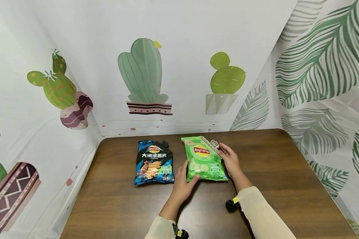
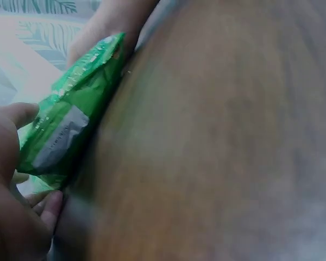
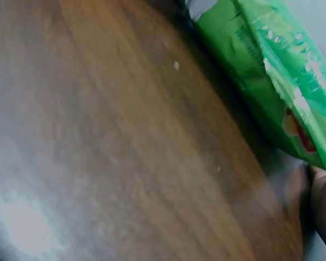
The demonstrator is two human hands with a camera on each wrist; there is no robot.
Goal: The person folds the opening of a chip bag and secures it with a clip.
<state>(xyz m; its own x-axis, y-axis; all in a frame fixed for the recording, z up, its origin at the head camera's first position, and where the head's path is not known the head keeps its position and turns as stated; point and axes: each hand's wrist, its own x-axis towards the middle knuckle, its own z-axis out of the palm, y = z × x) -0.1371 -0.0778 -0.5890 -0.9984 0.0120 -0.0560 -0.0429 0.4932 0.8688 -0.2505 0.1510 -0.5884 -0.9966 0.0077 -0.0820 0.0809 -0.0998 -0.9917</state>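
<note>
A green bag of potato chips [image 1: 201, 161] is between both hands, its front facing up. A pale clip [image 1: 209, 144] with ruler-like marks and a cloud-shaped handle lies slantwise across its top right corner. My left hand [image 1: 182, 186] grips the lower left edge, thumb over the front. The left wrist view shows the bag [image 2: 70, 114] tilted, with that hand's thumb [image 2: 24, 113] above its edge and fingers below. My right hand [image 1: 231, 162] holds the right edge beside the clip, fingertips right at the handle. The right wrist view shows the bag [image 3: 261, 70] close over the table.
To the left, a blue and black bag of potato chips [image 1: 154, 166] lies on the brown wooden table [image 1: 116, 205], a black clip [image 1: 163, 146] at its top right corner. A white cloth [image 1: 185, 66] printed with cacti and leaves hangs behind and beside the table.
</note>
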